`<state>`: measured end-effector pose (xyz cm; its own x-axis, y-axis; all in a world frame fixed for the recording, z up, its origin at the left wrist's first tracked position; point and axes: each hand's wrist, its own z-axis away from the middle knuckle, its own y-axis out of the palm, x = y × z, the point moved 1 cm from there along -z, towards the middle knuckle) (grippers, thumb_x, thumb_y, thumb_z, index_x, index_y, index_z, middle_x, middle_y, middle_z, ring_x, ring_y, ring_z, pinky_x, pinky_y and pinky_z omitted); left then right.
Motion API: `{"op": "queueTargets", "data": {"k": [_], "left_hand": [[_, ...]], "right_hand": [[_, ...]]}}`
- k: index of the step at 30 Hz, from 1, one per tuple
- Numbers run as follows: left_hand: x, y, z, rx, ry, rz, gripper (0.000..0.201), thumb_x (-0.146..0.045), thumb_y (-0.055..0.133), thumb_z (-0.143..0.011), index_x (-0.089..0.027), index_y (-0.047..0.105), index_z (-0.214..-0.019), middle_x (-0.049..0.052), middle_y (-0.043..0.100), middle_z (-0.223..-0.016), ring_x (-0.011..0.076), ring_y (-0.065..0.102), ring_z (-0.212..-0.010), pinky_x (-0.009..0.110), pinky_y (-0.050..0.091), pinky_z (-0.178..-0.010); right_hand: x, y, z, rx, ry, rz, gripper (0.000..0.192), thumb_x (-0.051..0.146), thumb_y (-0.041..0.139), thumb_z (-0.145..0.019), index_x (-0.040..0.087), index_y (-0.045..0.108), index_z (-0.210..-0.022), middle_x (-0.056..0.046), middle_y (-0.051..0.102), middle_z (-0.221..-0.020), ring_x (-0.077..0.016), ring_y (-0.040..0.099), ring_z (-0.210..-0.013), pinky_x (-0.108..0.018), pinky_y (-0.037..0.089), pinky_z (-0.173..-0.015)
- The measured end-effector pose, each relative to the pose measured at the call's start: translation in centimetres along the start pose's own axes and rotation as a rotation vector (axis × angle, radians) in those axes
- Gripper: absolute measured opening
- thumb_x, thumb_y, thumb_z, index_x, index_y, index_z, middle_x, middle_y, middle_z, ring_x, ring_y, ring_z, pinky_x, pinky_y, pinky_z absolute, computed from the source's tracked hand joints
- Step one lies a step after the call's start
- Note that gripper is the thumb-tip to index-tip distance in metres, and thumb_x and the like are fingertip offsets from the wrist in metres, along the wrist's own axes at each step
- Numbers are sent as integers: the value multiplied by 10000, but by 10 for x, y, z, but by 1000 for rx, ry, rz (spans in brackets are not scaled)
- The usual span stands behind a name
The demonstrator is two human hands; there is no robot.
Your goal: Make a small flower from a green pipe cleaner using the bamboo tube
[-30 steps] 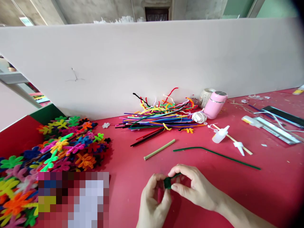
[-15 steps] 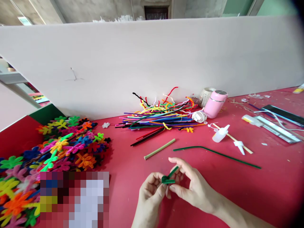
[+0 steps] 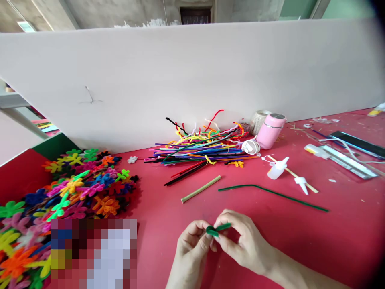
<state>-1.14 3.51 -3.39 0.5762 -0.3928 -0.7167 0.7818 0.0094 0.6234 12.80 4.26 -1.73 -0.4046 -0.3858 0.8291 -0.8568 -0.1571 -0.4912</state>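
Both hands meet low over the red table (image 3: 345, 241): the left hand (image 3: 191, 251) and the right hand (image 3: 243, 245) each pinch a short bent green stem (image 3: 217, 229) between fingertips, held just above the tabletop. Beyond them lie a bamboo stick (image 3: 201, 188) and a long green stem (image 3: 272, 194), apart from each other. Farther back a bundle of coloured stems (image 3: 201, 150) rests against the white board (image 3: 192, 80), with a pink cup (image 3: 270, 130) at its right end and a small glue bottle (image 3: 277, 169) nearer. A heap of stem flowers (image 3: 69, 188) fills the left side. No writing can be read.
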Motion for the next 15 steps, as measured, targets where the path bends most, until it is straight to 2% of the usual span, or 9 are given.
{"op": "queueTargets", "data": {"k": [4, 8, 11, 15], "left_hand": [[3, -5, 1, 24, 35, -92, 142, -226, 696, -650, -157, 613, -743, 3, 567, -625, 87, 491, -532, 221, 387, -550], [3, -7, 2, 44, 80, -220, 132, -237, 657, -688, -151, 582, -755, 9, 554, -657, 98, 488, -547, 240, 399, -557], [-3, -4, 4, 48, 142, -422, 89, -217, 609, -718, -157, 561, -763, 10, 551, -665, 113, 494, -572, 242, 411, -565], [-13, 1, 6, 56, 337, -791, 79, -110, 543, -703, -162, 554, -761, 18, 555, -692, 143, 512, -656, 248, 425, -631]], "right_hand": [[-2, 1, 1, -25, -45, 62, 35, 172, 502, -775, 199, 484, -761, -5, 547, -684, -134, 527, -637, -241, 412, -620], [-2, 0, 0, 29, -65, 92, 68, 156, 479, -777, 199, 469, -726, 7, 520, -660, -124, 508, -620, -230, 398, -610], [-2, -1, 0, 57, -92, 119, 85, 119, 476, -752, 198, 464, -722, 9, 512, -657, -123, 499, -620, -227, 392, -607], [0, -3, 0, 58, -137, 194, 90, 114, 460, -750, 195, 469, -713, -2, 522, -647, -133, 490, -610, -244, 388, -608]]}}
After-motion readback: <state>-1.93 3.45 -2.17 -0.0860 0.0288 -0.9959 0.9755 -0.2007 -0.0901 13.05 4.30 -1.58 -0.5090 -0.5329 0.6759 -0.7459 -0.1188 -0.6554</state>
